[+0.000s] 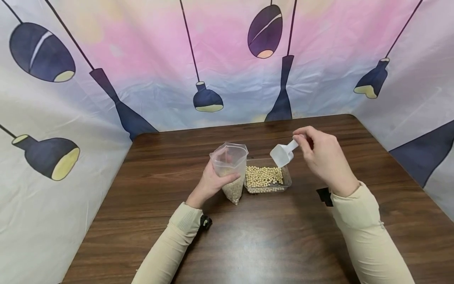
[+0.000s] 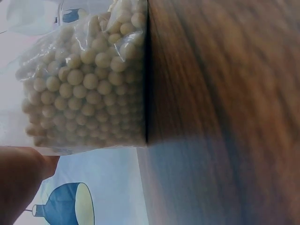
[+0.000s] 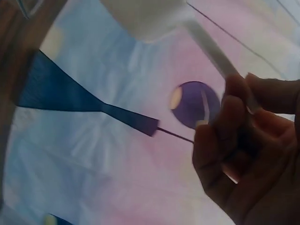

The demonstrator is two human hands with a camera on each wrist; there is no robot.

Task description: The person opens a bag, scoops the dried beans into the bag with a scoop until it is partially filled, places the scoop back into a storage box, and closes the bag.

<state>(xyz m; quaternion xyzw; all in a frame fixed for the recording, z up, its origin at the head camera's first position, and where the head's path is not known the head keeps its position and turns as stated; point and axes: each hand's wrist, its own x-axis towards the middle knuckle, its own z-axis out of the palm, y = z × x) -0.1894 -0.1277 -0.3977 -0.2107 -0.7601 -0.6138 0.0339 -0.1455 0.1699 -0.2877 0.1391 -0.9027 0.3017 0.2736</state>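
My left hand grips a clear plastic bag from its left side, thumb across the front. Its mouth gapes at the top, and pale yellow soybeans fill its lower part. The bag's bottom meets the table in the left wrist view. With thumb and fingertips, my right hand pinches the handle of a white plastic scoop, also seen blurred in the right wrist view. That scoop hangs tilted above the back right corner of a clear container holding more soybeans. Whether beans are in the scoop I cannot tell.
Under everything lies a dark brown wooden table. A cloth backdrop printed with hanging lamps closes off the back and sides. The container stands right beside the bag. Black wrist bands show at both cuffs.
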